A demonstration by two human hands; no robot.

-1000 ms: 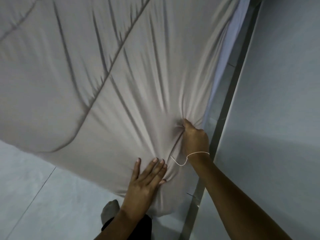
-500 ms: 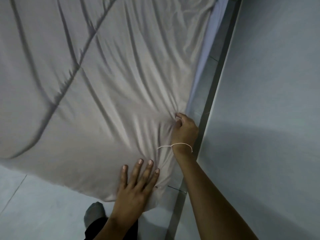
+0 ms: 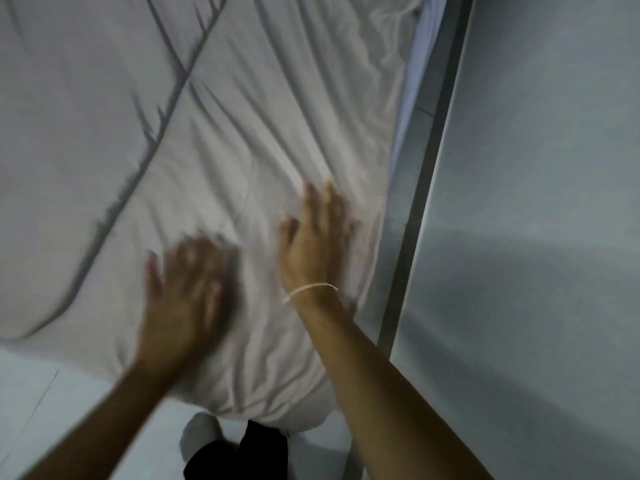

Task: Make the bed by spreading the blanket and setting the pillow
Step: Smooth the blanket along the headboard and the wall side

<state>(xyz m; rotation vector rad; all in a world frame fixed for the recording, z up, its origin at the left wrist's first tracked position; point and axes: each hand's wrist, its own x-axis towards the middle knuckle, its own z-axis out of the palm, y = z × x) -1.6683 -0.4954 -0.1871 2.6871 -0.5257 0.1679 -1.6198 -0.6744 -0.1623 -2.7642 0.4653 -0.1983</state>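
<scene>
Right now both hands lie flat on the pale blanket, which covers the upper left and centre of the frame and hangs in gathered folds at the lower centre. The right hand, just right of centre, has its palm down and its fingers straight and close together, pointing toward the top of the frame; the thumb stands a little apart on the left side. A thin white string circles its wrist, and the forearm runs down to the lower right corner. The left hand, left of centre and lower, is smeared with motion blur; it too looks palm down with fingers extended and the thumb out to the left, though whether those fingers are spread or together cannot be told. Its forearm runs to the lower left edge. A dark stitched seam crosses the blanket diagonally. Along the right edge of the blanket a bluish sheet shows, beside a grey metal frame rail and a plain wall. No pillow is in view.
</scene>
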